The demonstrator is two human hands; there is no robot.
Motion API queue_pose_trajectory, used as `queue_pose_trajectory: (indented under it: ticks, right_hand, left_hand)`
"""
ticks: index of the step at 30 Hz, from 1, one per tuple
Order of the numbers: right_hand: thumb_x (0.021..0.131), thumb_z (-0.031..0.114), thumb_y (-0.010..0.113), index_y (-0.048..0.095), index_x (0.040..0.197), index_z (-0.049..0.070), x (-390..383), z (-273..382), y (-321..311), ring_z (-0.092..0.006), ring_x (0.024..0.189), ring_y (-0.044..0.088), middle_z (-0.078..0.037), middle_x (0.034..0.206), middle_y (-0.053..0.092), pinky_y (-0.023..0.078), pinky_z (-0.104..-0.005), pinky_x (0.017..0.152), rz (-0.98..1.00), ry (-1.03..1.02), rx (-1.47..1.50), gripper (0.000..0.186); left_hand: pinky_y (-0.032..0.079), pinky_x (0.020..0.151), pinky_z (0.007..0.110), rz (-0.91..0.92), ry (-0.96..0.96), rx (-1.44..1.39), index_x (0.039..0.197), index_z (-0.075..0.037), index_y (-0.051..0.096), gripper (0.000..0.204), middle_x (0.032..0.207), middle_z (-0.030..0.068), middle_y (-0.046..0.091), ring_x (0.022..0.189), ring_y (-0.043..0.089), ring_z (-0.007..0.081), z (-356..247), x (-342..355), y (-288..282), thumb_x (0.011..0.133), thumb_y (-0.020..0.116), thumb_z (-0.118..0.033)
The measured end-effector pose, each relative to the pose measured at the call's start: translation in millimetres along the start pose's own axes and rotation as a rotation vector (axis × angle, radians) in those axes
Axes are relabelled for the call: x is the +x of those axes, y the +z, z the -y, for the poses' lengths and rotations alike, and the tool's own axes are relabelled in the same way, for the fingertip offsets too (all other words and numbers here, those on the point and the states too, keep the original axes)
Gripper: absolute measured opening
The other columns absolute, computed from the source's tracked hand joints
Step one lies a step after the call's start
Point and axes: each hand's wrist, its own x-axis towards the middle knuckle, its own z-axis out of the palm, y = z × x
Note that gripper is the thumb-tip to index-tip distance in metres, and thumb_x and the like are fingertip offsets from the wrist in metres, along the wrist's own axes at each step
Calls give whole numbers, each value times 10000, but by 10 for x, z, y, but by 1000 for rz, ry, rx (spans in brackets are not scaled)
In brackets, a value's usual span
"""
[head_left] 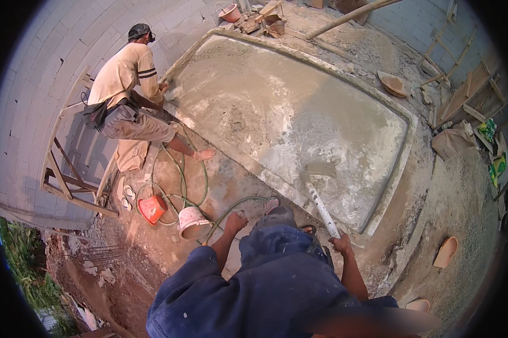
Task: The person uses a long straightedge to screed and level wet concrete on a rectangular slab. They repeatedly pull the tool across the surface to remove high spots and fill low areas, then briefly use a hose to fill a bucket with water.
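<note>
My right hand point(340, 243) is wrapped round the white, dark-flecked handle of a hoe point(320, 208). Its flat blade lies in the wet grey mortar inside a shallow rectangular trough point(398, 186) with a raised rim. Out to the left, my left hand point(236, 221) is closed, with its fingers curled in. Something pale shows at the fingertips, too small to name. Close by that hand runs a green hose point(219, 221). A pinkish-white bucket point(192, 222) lies tipped just left of it. Part of the mortar's surface looks pale and powdery.
A co-worker point(124, 84) squats at the trough's far left edge, hands at the rim. A red bucket point(152, 209), sandals point(128, 196) and a wooden frame point(68, 180) stand at left. A pole point(352, 17) slants across the back. Paper sacks point(455, 141) lie at right.
</note>
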Motion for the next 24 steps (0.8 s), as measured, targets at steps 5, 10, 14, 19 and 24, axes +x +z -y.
queue_pose_trajectory:
  ticks: [5,10,14,19,24]
  right_hand:
    - [779,178,687,488,1342,16,5,550,67,-206,519,603,-133,779,632,502,-347,418,-45,-77,-73,619]
    - [801,236,661,502,1308,-32,411,799,55,-246,616,622,-163,827,634,521,-367,525,-89,-135,-138,595]
    - [772,294,647,580,1206,-45,347,1125,176,-359,918,676,-269,998,668,513,-410,822,-165,-123,-200,555]
    - [762,283,640,629,1121,-24,328,1427,267,-381,1008,647,-256,1064,661,506,-437,870,-271,-151,-506,472]
    - [759,278,626,645,1130,25,251,1906,361,-395,971,655,-233,1014,680,512,-458,859,-253,24,-621,449]
  left_hand:
    - [527,621,383,-171,-120,32,737,-18,683,300,613,120,668,603,676,247,-478,-281,-265,762,715,-315]
    - [511,605,370,-208,-144,-298,698,12,670,298,593,109,658,583,668,224,-346,-258,-44,773,721,-272]
    - [486,570,347,-371,16,-351,693,15,663,308,584,91,647,560,649,187,-331,-219,-9,769,738,-273]
    - [473,552,338,-256,68,-488,711,-1,661,359,618,95,649,559,617,163,-1032,2,-37,812,713,-341]
    - [507,687,379,157,120,-177,765,8,664,590,685,138,666,696,666,271,-1544,936,665,849,600,-573]
